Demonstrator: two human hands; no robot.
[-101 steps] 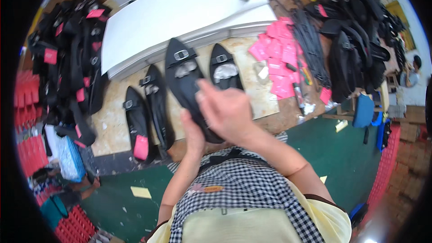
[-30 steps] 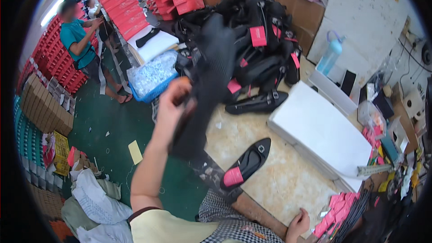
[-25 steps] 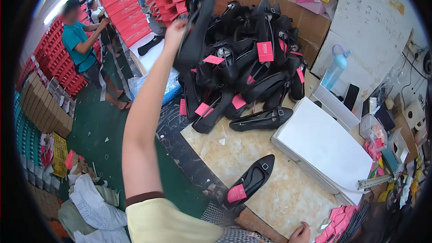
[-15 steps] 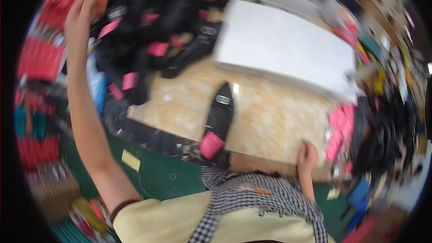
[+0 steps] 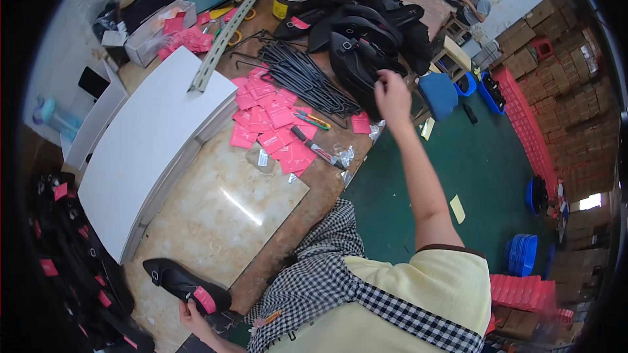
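Observation:
A black pointed flat shoe [image 5: 171, 276] with a silver buckle and a pink packet [image 5: 205, 299] inside it lies on the marbled board at the lower left. My left hand [image 5: 190, 317] is at its side near the heel, fingers closed on the edge. My right arm stretches out to a heap of black buckled shoes at the table's far end. There my right hand [image 5: 394, 97], fingers curled, is closed on the edge of a black shoe [image 5: 353, 68]; its fingertips are partly hidden.
A white box [image 5: 154, 144] stands on the marbled board [image 5: 216, 222]. Beyond lie pink packets [image 5: 278, 117], a marker [image 5: 317, 148] and dark bent rods [image 5: 307, 75]. More black shoes [image 5: 85, 255] sit at the left. A person [image 5: 477, 3] sits far off; blue baskets [image 5: 522, 255] stand on the green floor.
The view has swung to the right. My left hand has come down from the far left to the shoe. My right hand has gone from the table's near edge out to the shoe heap.

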